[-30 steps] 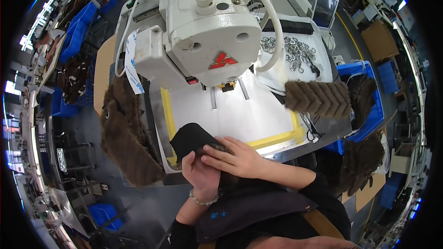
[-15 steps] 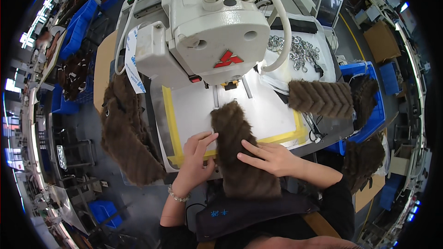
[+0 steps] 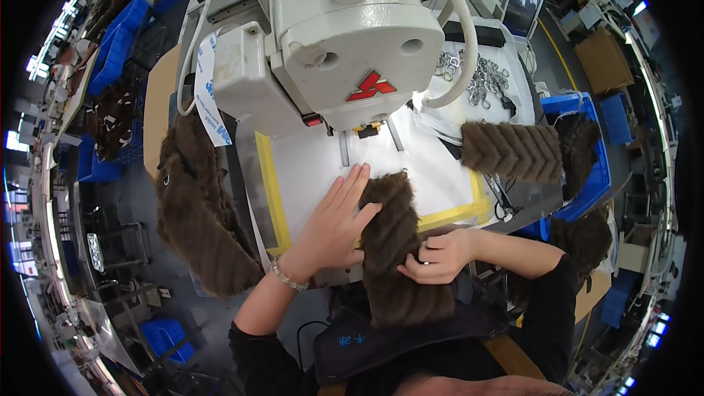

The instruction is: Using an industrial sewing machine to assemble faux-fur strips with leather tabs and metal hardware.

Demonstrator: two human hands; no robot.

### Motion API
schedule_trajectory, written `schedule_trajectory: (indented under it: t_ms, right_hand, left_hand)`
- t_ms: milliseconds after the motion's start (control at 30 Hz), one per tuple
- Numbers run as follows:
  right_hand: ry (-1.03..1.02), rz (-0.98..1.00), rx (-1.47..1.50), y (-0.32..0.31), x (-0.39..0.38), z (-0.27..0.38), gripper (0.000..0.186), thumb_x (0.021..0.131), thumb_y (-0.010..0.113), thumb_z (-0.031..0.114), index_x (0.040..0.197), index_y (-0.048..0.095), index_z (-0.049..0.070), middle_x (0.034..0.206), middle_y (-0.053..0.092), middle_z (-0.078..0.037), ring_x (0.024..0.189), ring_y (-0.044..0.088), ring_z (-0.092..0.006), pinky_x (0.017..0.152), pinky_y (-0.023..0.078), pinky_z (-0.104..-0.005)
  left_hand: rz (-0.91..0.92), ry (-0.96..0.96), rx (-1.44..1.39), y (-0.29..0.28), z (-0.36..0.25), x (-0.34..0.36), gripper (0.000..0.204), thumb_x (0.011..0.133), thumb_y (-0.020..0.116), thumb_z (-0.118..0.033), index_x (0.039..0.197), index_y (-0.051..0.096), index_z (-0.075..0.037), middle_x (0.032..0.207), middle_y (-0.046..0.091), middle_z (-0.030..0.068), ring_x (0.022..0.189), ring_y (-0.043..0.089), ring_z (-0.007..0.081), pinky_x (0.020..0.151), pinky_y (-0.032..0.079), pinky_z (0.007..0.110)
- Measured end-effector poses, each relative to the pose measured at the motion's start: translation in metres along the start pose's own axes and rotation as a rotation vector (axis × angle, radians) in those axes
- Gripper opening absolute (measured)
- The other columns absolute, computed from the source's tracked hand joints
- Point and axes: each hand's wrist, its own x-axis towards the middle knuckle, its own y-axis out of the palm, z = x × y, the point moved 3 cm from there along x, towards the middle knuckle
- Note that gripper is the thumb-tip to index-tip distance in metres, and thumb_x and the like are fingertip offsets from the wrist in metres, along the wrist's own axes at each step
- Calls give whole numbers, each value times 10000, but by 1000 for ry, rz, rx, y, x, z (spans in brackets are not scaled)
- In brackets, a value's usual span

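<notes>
Dark apron (image 3: 425,339), worn, nearest. Brown fur strip (image 3: 392,242), one, ribbed: lower end against the apron, upper end on a white sheet (image 3: 304,169) bordered with yellow tape (image 3: 270,191). Right hand (image 3: 441,257): fingers curled at the strip's right edge; whether they pinch it cannot be told. Left hand (image 3: 331,226), beaded bracelet (image 3: 287,276) at wrist: fingers outstretched, released, beside the left edge, thumb tip on fur. Counter (image 3: 537,198), right side: chevron fur panel (image 3: 511,152). Beyond: white machine head (image 3: 359,48); heaped metal rings (image 3: 485,81); upright screen (image 3: 522,7).
</notes>
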Motion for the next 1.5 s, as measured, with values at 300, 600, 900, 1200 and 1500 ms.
schedule_trajectory:
  t_ms: [300,600,900,1200,1500]
  right_hand:
    - [574,247,630,13,6,-21,1054,469,814,178,1440,406,163,1492,342,-182,1348,371,-364,1044,348,-483]
    - [923,39,481,6,0,-54,685,549,746,73,1198,529,46,1441,367,-257,1310,396,-436,1047,365,-490]
    - [935,157,364,14,10,-53,399,641,675,49,1012,547,-21,1402,418,-290,1269,468,-423,1020,421,-458]
    - [891,180,153,17,21,-43,175,727,594,88,861,542,-13,1251,566,-259,1176,569,-364,956,487,-415]
    - [882,171,126,18,20,-40,156,734,593,96,851,559,-3,1201,606,-239,1158,589,-338,948,492,-395]
  left_hand:
    - [-17,132,147,18,6,14,335,731,650,-147,1016,546,-4,1374,445,305,1322,429,391,1096,344,467]
    - [-126,160,318,22,0,14,188,859,540,-118,984,607,4,1247,582,245,1181,574,354,1003,457,441]
    - [-145,179,431,24,-6,9,212,847,581,-113,1001,660,10,1178,638,201,1117,625,302,956,498,400]
    - [-201,187,455,30,-4,2,207,825,559,-135,947,659,-1,1199,628,196,1157,589,301,975,467,396]
    - [-117,55,-94,16,4,29,248,848,525,-141,1022,590,24,1305,544,239,1290,484,335,1063,395,432]
